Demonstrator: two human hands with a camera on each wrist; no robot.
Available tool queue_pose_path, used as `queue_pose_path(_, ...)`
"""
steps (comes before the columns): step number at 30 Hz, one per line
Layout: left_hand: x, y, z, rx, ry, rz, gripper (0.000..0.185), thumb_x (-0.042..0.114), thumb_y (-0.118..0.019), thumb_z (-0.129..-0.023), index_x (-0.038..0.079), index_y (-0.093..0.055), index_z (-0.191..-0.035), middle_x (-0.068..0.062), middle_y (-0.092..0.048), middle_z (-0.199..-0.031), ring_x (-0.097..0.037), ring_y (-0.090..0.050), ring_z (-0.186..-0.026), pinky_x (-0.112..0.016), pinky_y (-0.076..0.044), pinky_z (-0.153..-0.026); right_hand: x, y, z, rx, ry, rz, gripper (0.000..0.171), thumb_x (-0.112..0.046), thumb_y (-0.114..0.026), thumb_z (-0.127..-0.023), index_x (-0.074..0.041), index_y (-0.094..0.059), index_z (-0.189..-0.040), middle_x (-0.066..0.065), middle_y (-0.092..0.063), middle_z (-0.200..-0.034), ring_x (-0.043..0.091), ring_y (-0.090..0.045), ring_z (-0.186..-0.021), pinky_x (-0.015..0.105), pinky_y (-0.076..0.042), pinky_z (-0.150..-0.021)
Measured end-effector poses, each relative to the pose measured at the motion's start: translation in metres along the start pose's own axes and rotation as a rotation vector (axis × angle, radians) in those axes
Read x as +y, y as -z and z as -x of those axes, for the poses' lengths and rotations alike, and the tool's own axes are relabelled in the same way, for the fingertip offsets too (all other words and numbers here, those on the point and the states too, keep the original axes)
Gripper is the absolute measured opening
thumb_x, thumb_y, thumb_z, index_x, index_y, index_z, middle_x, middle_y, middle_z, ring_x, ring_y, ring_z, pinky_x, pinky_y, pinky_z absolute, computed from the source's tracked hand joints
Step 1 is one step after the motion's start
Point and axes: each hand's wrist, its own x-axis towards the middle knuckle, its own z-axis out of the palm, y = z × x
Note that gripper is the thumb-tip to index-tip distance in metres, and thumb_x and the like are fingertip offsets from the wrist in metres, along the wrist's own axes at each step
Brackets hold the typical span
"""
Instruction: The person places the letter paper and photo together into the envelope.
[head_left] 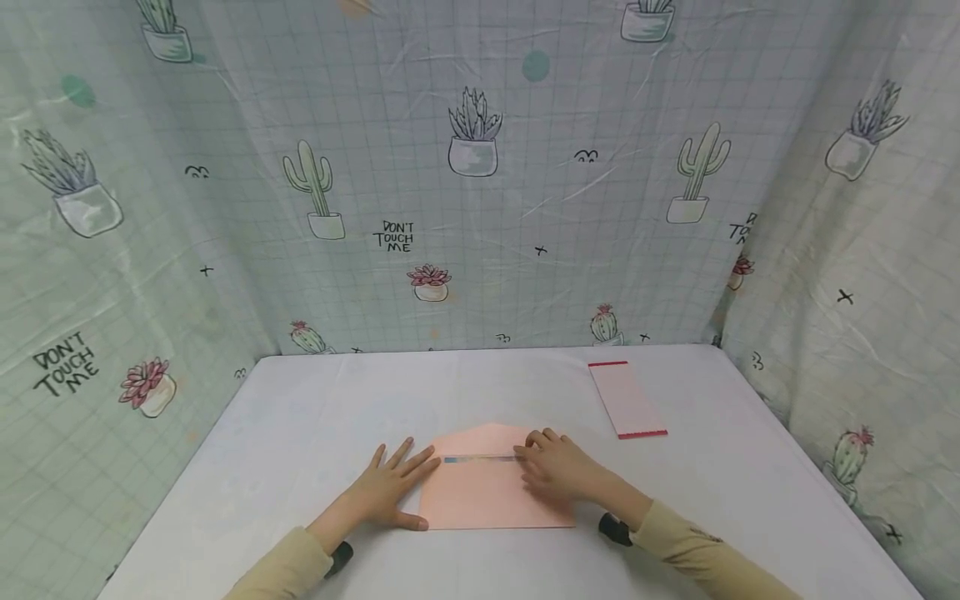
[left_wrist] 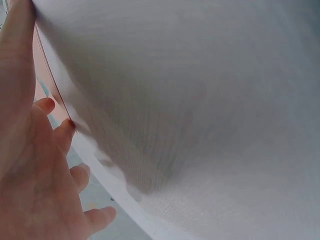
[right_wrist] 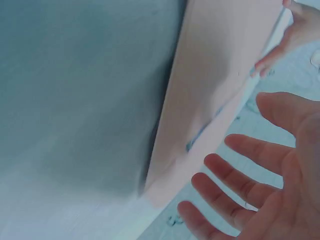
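Two hands on a pink envelope, flap folded open

The left hand (head_left: 390, 487) lies flat on the envelope's (head_left: 491, 496) left edge, fingers spread and straight. The right hand (head_left: 558, 468) rests on its upper right by the flap strip, fingers together, loosely bent. Right of the envelope, apart on the counter (head_left: 300, 417), lies a red-edged paper strip (head_left: 627, 399).
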Motion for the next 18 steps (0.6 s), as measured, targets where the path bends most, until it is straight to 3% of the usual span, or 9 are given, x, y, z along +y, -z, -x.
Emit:
queue_pose_path(8,0.001,0.001,0.0,-0.005,0.007,0.02,0.092,0.066,-0.056,-0.069,0.017,-0.026,-0.141,-0.005,-0.022,-0.149,-0.038,-0.015,-0.136,-0.067,-0.014,-0.1,0.028,0.009,0.023,0.044,-0.089,-0.255,0.033,-0.026,-0.054,-0.088,-0.012,-0.058,-0.117,0.001,-0.052,-0.106,0.013,-0.048,-0.091,0.024,-0.047,-0.07)
queue_pose_path(18,0.0,0.001,0.001,0.011,-0.01,0.029,0.091,0.064,-0.057,-0.07,0.015,-0.026,-0.141,-0.006,-0.023,-0.148,-0.04,-0.016,-0.135,-0.068,-0.013,-0.099,0.049,0.016,0.045,0.153,-0.144,-0.293,0.03,-0.02,-0.057,-0.086,-0.011,-0.058,-0.115,0.003,-0.054,-0.107,0.018,-0.053,-0.097,0.033,-0.05,-0.078)
